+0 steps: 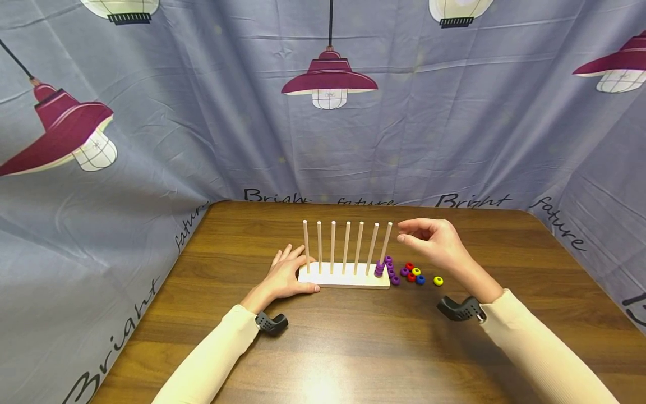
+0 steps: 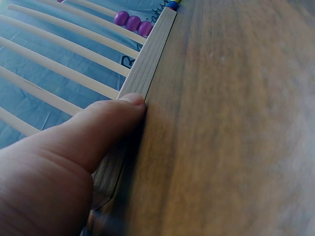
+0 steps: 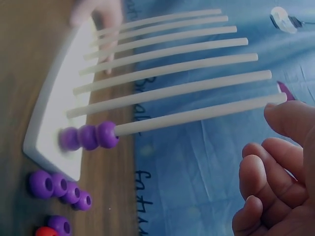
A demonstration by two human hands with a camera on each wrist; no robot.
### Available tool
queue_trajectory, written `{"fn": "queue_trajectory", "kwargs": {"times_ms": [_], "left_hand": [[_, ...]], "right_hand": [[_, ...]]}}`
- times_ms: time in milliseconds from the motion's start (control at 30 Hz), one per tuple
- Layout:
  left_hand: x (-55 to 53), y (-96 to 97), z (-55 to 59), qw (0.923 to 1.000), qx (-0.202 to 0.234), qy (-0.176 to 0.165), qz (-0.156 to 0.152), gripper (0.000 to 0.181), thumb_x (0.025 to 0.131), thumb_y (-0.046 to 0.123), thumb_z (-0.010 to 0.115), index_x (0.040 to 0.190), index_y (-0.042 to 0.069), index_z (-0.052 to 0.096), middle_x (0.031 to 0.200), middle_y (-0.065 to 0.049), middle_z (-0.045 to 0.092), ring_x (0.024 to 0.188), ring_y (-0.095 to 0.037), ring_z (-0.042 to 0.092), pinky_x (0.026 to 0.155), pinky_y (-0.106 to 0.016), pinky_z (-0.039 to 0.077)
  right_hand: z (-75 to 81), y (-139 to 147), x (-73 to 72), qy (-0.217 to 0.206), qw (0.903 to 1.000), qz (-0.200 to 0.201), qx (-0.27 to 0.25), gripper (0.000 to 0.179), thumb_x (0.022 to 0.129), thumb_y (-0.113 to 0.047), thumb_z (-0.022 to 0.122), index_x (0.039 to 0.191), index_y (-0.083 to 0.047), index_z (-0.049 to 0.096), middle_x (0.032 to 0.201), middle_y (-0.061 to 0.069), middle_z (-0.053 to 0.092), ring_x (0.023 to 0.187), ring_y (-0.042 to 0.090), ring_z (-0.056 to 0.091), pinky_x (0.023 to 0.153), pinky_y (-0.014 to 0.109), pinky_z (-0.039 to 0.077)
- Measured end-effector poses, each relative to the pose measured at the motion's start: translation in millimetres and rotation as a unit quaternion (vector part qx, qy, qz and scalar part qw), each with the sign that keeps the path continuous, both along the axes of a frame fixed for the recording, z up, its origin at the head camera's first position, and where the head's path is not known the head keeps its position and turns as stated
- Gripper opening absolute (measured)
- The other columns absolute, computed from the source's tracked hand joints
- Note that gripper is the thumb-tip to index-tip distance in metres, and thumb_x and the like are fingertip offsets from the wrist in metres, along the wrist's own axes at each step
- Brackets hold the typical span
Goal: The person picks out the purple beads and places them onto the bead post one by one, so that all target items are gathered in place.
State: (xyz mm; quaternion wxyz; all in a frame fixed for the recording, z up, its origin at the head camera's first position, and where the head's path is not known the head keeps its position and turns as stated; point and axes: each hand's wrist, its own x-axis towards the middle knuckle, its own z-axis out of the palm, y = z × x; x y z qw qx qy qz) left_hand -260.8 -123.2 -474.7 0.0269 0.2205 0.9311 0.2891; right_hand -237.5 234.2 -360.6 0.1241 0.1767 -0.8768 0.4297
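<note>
Nearest, cream sleeves run out of the head view at its lower edge, each wrist carrying a dark device. The left hand straddles the left end of a pale peg rack, gripping it between a straight thumb along the front edge and the index finger behind, its other fingers spread. The right hand is raised just beside the tip of the rightmost peg, fingers loosely bent, thumb parted from them; its little finger is hard to make out in the head view.

The rack stands upright on a brown table, with seven pegs; three purple beads sit low on the rightmost. Off its right end lie loose beads, purple, red, yellow and blue.

Beyond, a blue-grey curtain printed with lamps reads "Bright" and "fature" along the table's edges; one word at the far right is cut off after "B". In the right wrist view the left hand is blurred.
</note>
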Motion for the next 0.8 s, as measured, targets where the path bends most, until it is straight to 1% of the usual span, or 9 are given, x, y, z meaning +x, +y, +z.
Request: {"fn": "queue_trajectory", "kwargs": {"times_ms": [100, 233, 467, 633, 800], "left_hand": [[0.0, -0.1, -0.5, 1.0, 0.0, 0.001, 0.0, 0.066, 0.074, 0.049, 0.084, 0.131, 0.019, 0.066, 0.164, -0.02, 0.036, 0.156, -0.048, 0.017, 0.126, -0.065, 0.008], [-0.5, -0.2, -1.1, 1.0, -0.001, 0.003, 0.0, 0.066, 0.074, 0.049, 0.084, 0.13, 0.02, 0.067, 0.163, -0.02, 0.037, 0.156, -0.049, 0.018, 0.126, -0.066, 0.008], [-0.9, -0.6, -0.7, 1.0, 0.001, 0.003, 0.001, 0.067, 0.074, 0.049, 0.084, 0.131, 0.02, 0.067, 0.163, -0.02, 0.036, 0.156, -0.049, 0.018, 0.126, -0.065, 0.008], [-0.8, -0.4, -0.4, 1.0, -0.001, 0.004, 0.001, 0.068, 0.074, 0.049, 0.084, 0.132, 0.019, 0.066, 0.163, -0.02, 0.036, 0.156, -0.049, 0.018, 0.126, -0.065, 0.008], [-0.4, 0.2, 0.1, 1.0, -0.002, 0.002, 0.0, 0.068, 0.074, 0.049, 0.084, 0.132, 0.019, 0.066, 0.164, -0.02, 0.036, 0.156, -0.049, 0.018, 0.126, -0.065, 0.008]], "right_hand": [[-4.0, 3.0, 2.6, -0.008, 1.0, -0.003, 0.002, 0.023, 0.089, -0.012, 0.078, 0.108, -0.001, 0.076, 0.093, 0.018, 0.078, 0.066, -0.001, 0.061, 0.055, 0.018, 0.05], [-11.1, 7.1, 6.5, -0.014, 0.9999, -0.004, 0.004, 0.023, 0.089, -0.013, 0.078, 0.108, 0.0, 0.076, 0.094, 0.018, 0.078, 0.066, -0.001, 0.061, 0.055, 0.018, 0.051], [-30.0, 13.1, 8.5, -0.03, 0.9995, -0.006, -0.009, 0.023, 0.088, -0.009, 0.077, 0.108, 0.002, 0.075, 0.092, 0.019, 0.078, 0.064, 0.001, 0.062, 0.053, 0.02, 0.051], [-41.2, 13.1, 10.6, -0.034, 0.9993, -0.01, -0.009, 0.023, 0.087, -0.007, 0.078, 0.108, 0.003, 0.075, 0.091, 0.019, 0.078, 0.064, -0.003, 0.061, 0.052, 0.018, 0.05], [-52.0, 12.5, 12.2, -0.038, 0.9991, -0.009, -0.016, 0.026, 0.086, -0.007, 0.079, 0.108, 0.005, 0.074, 0.094, 0.021, 0.078, 0.066, -0.006, 0.061, 0.055, 0.017, 0.05]]}}
